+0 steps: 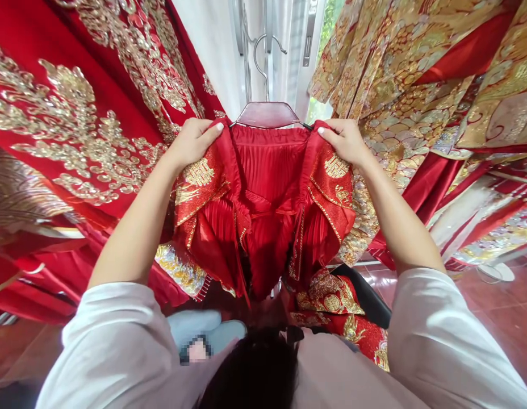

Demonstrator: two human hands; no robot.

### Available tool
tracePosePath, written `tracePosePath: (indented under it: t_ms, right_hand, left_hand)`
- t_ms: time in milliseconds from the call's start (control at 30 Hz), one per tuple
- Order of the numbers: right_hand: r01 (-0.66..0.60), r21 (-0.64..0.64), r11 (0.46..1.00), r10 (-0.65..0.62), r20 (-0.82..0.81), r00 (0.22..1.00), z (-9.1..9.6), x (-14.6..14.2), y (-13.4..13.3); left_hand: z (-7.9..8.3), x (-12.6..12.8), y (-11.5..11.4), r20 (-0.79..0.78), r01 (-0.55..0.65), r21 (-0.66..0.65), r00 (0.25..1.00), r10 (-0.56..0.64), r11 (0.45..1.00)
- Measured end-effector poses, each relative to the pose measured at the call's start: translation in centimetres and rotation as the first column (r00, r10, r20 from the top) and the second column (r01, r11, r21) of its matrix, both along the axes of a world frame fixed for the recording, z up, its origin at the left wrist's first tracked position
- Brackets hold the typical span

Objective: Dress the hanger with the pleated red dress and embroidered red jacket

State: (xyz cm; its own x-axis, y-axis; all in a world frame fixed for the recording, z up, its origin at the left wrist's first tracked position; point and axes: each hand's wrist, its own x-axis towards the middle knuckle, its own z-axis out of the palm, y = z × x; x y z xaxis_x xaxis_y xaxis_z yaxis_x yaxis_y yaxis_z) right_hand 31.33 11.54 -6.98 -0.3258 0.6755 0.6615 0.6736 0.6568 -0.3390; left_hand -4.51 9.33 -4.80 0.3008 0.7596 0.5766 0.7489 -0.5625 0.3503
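In front of me hangs a red pleated skirt (pixel 270 165) with gold-embroidered panels at both sides. It lies below a hanger (pixel 267 115) whose metal hook points up; the hanger's ends meet the skirt's top edge. My left hand (pixel 195 139) is closed on the left end of the waistband, thumb on the near side. At the opposite end, my right hand (pixel 345 137) grips the waistband the same way. The skirt's top is stretched between both hands. Most of my fingers are hidden behind the cloth.
Red garments with gold beading (pixel 76 119) hang close on the left. Gold patterned garments (pixel 400 85) crowd the right. A metal door or window frame (pixel 308 45) stands behind the hanger. Below, red embroidered cloth (pixel 331 301) lies near a black curved object (pixel 366 295).
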Motion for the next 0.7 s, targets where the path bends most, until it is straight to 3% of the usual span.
tracePosePath:
  t_ms: [67, 133, 233, 267, 333, 400, 467, 533, 600, 700]
  right_hand:
    - [0.002, -0.031, 1.000, -0.003, -0.028, 1.000, 0.3, -0.1, 0.6]
    - [0.050, -0.052, 0.997, -0.051, -0.022, 0.998, 0.6, -0.6, 0.4]
    - [0.297, 0.053, 0.953, -0.297, -0.019, 0.955, 0.0, -2.5, -2.0]
    - [0.405, 0.101, 0.909, -0.405, -0.028, 0.914, -0.6, -3.4, -3.2]
    - [0.574, 0.146, 0.806, -0.579, -0.011, 0.815, -2.3, -5.3, -5.6]
    - [0.638, 0.125, 0.759, -0.649, 0.086, 0.756, -4.3, -6.8, -7.1]
    - [0.631, 0.073, 0.772, -0.634, 0.155, 0.758, -5.8, -7.1, -7.5]
    - [0.577, -0.009, 0.817, -0.574, 0.089, 0.814, -6.2, -6.1, -7.0]
    - [0.458, -0.141, 0.878, -0.472, -0.094, 0.877, -5.3, -3.9, -6.3]
    - [0.207, -0.335, 0.919, -0.333, -0.379, 0.863, -2.1, 0.1, -6.2]
  left_hand:
    - [0.2, 0.3, 0.5, 0.118, -0.025, -0.008, 0.993, 0.025, 1.000]
    - [0.5, 0.5, 0.9, 0.192, 0.015, -0.123, 0.981, 0.009, 0.992]
    - [1.0, 1.2, 0.8, 0.049, 0.028, -0.307, 0.999, -0.014, 0.951]
    - [1.1, 1.7, 0.4, -0.024, -0.011, -0.259, 1.000, 0.005, 0.966]
    - [1.5, 3.1, -0.7, -0.108, -0.082, 0.021, 0.991, 0.084, 0.996]
    - [2.1, 5.1, -1.7, -0.160, -0.056, 0.309, 0.981, 0.110, 0.949]
    - [2.7, 7.7, -1.9, -0.293, 0.059, 0.435, 0.953, 0.079, 0.898]
    - [3.2, 10.3, -1.1, -0.427, 0.172, 0.450, 0.903, 0.042, 0.877]
    - [3.4, 12.5, 0.3, -0.500, 0.195, 0.413, 0.865, 0.043, 0.889]
    - [3.2, 14.4, 2.0, -0.519, 0.148, 0.358, 0.853, 0.064, 0.922]
